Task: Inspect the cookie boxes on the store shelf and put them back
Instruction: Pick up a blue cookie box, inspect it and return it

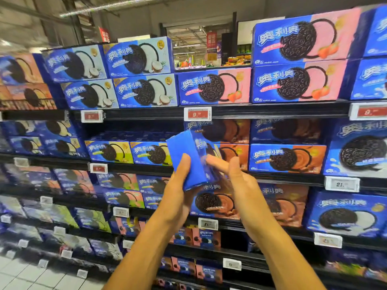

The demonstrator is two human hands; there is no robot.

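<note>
A blue cookie box (189, 158) is held tilted in front of the second shelf, its plain blue side toward me and its printed face turned right. My left hand (180, 185) grips it from below, thumb lying up the blue side. My right hand (232, 174) touches the box's printed face with its fingertips, fingers fairly straight. Behind the box stand chocolate-flavour boxes (287, 158) on the shelf (272, 176).
Shelves of blue cookie boxes fill the view: coconut boxes (144, 92) and pink strawberry boxes (213, 85) on top, yellow-green ones (110, 151) at the left. Price tags (197, 114) line the shelf edges. A gap (209, 51) above the strawberry box opens onto the store behind.
</note>
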